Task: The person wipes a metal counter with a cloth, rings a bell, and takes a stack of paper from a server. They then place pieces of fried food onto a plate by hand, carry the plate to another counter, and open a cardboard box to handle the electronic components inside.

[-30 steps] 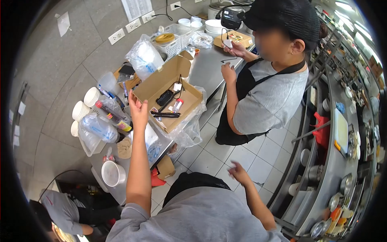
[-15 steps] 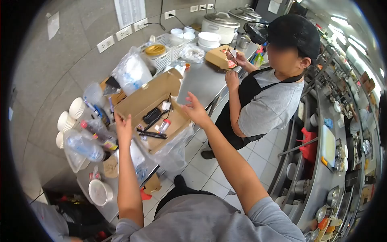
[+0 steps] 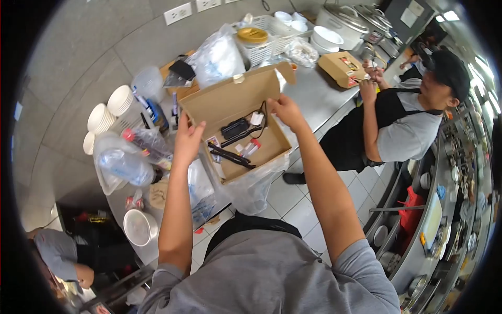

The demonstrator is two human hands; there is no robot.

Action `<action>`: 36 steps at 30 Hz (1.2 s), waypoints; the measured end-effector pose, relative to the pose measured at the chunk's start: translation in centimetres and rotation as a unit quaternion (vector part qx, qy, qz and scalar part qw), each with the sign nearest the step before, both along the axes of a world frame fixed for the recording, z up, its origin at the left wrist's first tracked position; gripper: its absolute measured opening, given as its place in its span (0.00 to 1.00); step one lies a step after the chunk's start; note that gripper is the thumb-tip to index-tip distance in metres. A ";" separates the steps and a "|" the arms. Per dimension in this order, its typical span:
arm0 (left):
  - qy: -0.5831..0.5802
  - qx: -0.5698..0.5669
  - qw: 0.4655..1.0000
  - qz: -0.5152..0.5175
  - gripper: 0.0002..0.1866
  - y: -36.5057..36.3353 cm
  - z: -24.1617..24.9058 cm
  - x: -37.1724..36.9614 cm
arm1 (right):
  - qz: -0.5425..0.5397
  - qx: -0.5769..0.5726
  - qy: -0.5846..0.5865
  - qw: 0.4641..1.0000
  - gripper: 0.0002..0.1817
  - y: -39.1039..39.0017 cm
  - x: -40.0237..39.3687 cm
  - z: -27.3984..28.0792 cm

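Note:
An open cardboard box [image 3: 272,138] sits at the table's front edge with its lid raised toward the wall. Inside lie a black device [image 3: 235,128], a white adapter [image 3: 257,118] with a black cable, black rod-like pieces [image 3: 232,156] and a small red-capped container [image 3: 253,145]. My left hand [image 3: 189,137] is at the box's left side, thumb and fingers apart around the edge. At the right side, my right hand [image 3: 286,112] pinches the box edge near the lid's corner. Clear plastic [image 3: 256,189] hangs below the box.
Left of the box stand stacked cups [image 3: 102,118], bottles [image 3: 151,146] and a white tub [image 3: 140,227]. Behind are a plastic bag [image 3: 218,56] and white baskets [image 3: 259,52]. A co-worker [image 3: 402,115] stands at the right beside another carton [image 3: 340,68]. Another person [image 3: 56,251] is at lower left.
The view has shifted, so the table and box appear farther right and higher. My right hand has closed onto the box's right edge. The co-worker's hands are now nearer the other carton.

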State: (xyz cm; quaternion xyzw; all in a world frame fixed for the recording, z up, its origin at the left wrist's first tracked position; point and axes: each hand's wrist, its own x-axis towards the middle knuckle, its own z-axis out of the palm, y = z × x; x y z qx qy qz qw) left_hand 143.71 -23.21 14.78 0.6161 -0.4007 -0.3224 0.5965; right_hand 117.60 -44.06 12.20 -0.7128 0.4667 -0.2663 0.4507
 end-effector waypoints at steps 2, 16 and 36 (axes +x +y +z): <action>0.028 -0.015 0.999 -0.013 0.28 -0.1 0.4 -0.4 | -0.002 -0.027 -0.009 1.000 0.21 -0.4 -0.4 -0.2; -0.148 -0.016 0.989 -0.012 0.44 3.2 0.7 -3.9 | 0.071 -0.104 0.058 0.990 0.30 1.8 -3.4 -0.8; 0.049 0.128 0.990 -0.007 0.24 9.1 -5.7 -8.7 | 0.048 0.238 -0.232 0.942 0.25 5.4 -14.5 -3.9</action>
